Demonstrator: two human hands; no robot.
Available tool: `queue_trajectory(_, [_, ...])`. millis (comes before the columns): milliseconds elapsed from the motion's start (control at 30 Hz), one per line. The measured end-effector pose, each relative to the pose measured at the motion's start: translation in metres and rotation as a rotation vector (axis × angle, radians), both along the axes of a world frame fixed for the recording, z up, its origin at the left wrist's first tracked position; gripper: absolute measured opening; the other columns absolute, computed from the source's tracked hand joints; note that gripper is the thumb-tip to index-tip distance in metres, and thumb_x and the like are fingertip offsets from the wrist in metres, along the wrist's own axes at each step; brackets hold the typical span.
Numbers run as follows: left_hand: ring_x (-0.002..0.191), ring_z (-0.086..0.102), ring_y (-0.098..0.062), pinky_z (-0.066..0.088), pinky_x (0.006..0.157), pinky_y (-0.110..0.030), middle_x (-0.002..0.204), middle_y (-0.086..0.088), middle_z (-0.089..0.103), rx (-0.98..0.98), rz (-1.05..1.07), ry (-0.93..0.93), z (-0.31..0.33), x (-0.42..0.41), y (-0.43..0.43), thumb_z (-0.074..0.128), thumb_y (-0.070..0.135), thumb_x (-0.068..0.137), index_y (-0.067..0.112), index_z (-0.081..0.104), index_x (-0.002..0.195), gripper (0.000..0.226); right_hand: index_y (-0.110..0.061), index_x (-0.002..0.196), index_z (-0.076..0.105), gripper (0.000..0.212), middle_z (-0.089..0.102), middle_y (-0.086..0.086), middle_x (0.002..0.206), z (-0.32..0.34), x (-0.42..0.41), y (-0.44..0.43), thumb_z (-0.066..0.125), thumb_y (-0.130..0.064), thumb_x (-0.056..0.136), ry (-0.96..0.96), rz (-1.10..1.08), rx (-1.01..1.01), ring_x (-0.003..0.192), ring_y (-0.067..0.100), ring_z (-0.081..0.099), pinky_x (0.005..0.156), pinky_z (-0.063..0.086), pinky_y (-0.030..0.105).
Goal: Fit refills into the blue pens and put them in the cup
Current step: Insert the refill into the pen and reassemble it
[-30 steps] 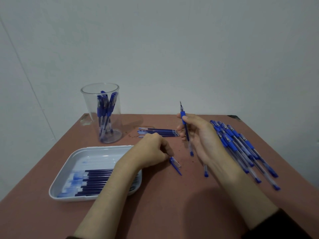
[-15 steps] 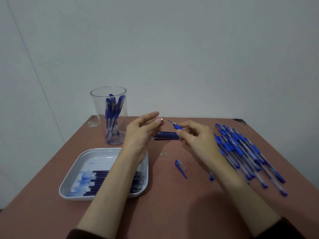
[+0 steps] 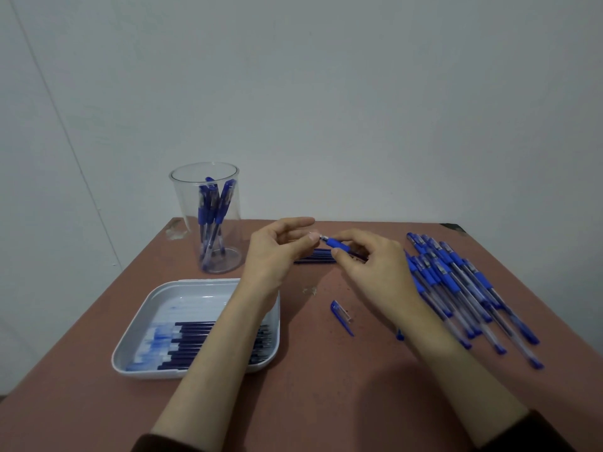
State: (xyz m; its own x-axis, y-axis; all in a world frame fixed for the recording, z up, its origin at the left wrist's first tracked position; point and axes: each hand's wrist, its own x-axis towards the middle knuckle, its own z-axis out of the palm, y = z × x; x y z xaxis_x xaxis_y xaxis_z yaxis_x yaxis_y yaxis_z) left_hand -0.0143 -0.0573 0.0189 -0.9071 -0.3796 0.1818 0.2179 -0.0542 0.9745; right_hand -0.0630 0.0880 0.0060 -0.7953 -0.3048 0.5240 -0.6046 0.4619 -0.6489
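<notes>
The right hand [image 3: 375, 269] is gripping a clear plastic pen with a blue grip [image 3: 337, 244] above the reddish-brown desk [image 3: 310, 386]. The pen's long axis is lying near level, its tip pointing left. The left hand [image 3: 274, 252] is touching that tip with its thumb; I cannot tell whether it is pinching.

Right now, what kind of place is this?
Probably a simple worktable against a bare wall, set up for assembling pens: a tray of refills, a pile of blue pens, a clear cup holding some. The right hand holds one pen.
</notes>
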Motion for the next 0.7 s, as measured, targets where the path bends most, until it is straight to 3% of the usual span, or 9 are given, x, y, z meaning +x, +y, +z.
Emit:
queue_trajectory(100, [0.083, 0.07, -0.013, 0.055, 0.077, -0.02, 0.088, -0.006, 0.074, 0.007, -0.018, 0.008, 0.001, 0.0, 0.0, 0.068, 0.002, 0.082, 0.019, 0.067, 0.099, 0.024, -0.022, 0.101, 0.075, 0.017, 0.072, -0.009, 0.086, 0.003, 0.001, 0.0, 0.067, -0.018, 0.086, -0.013, 0.019, -0.019, 0.077, 0.005, 0.062, 0.071, 0.052, 0.024])
queue_trajectory(233, [0.081, 0.068, -0.014, 0.054, 0.083, -0.023, 0.088, -0.003, 0.073, 0.106, -0.101, 0.065, 0.005, 0.002, 0.0, 0.063, -0.002, 0.084, 0.015, 0.064, 0.107, 0.029, -0.013, 0.093, 0.075, 0.015, 0.06, 0.007, 0.06, 0.007, 0.003, -0.002, 0.06, -0.013, 0.092, -0.489, 0.215, -0.299, 0.049, 0.018, 0.042, 0.046, 0.033, 0.029])
queue_trajectory(333, [0.066, 0.066, -0.012, 0.054, 0.083, -0.023, 0.097, -0.005, 0.073, 0.185, -0.178, 0.096, 0.007, 0.003, 0.001, 0.061, -0.002, 0.085, 0.012, 0.06, 0.115, 0.033, 0.001, 0.101, 0.069, 0.023, 0.055, 0.011, 0.061, 0.01, 0.005, -0.003, 0.053, -0.015, 0.093, -0.717, 0.325, -0.434, 0.046, 0.015, 0.036, 0.047, 0.022, 0.03])
queue_trajectory(467, [0.082, 0.07, -0.017, 0.054, 0.085, -0.024, 0.102, -0.004, 0.073, 0.197, -0.202, 0.102, 0.008, 0.003, 0.002, 0.065, 0.011, 0.083, 0.012, 0.056, 0.12, 0.039, 0.005, 0.106, 0.067, 0.028, 0.054, 0.01, 0.061, 0.012, 0.008, -0.003, 0.051, -0.015, 0.094, -0.717, 0.385, -0.471, 0.046, 0.013, 0.035, 0.048, 0.02, 0.032])
queue_trajectory(600, [0.084, 0.07, -0.014, 0.051, 0.085, -0.025, 0.088, -0.003, 0.073, 0.182, -0.152, 0.07, 0.006, 0.002, 0.004, 0.068, 0.018, 0.078, 0.009, 0.067, 0.101, 0.026, 0.002, 0.1, 0.069, 0.026, 0.053, 0.01, 0.06, 0.012, 0.008, -0.003, 0.049, -0.015, 0.095, -0.731, 0.424, -0.52, 0.045, 0.013, 0.034, 0.048, 0.019, 0.031])
queue_trajectory(700, [0.088, 0.069, -0.015, 0.051, 0.088, -0.024, 0.087, -0.002, 0.073, 0.156, -0.195, 0.05, 0.006, 0.002, 0.004, 0.061, 0.017, 0.086, 0.01, 0.069, 0.098, 0.017, -0.004, 0.096, 0.071, 0.029, 0.053, 0.011, 0.06, 0.013, 0.009, -0.003, 0.045, -0.017, 0.097, -0.761, 0.458, -0.521, 0.043, 0.012, 0.034, 0.047, 0.018, 0.03])
